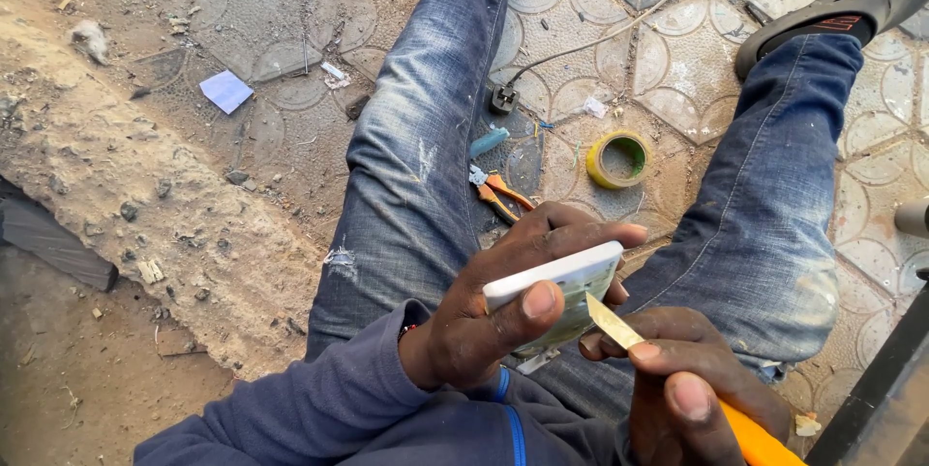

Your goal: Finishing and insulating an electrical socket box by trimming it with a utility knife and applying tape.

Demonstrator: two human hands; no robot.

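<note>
While we are clamping the white switch plate [556, 284] over our lap in our left hand [494, 316] and our right hand [692, 393] is gripping the orange-handled blade [619, 328] against its edge, we are risking a slip into the left fingers [581, 234].

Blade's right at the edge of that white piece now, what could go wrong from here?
The thin metal blade of the orange-handled knife in the right hand points toward the left hand gripping the flat white plastic device; a slip could cut the thumb. Prying could also crack the device's edge, or drop it onto the gritty tiled floor.
</note>
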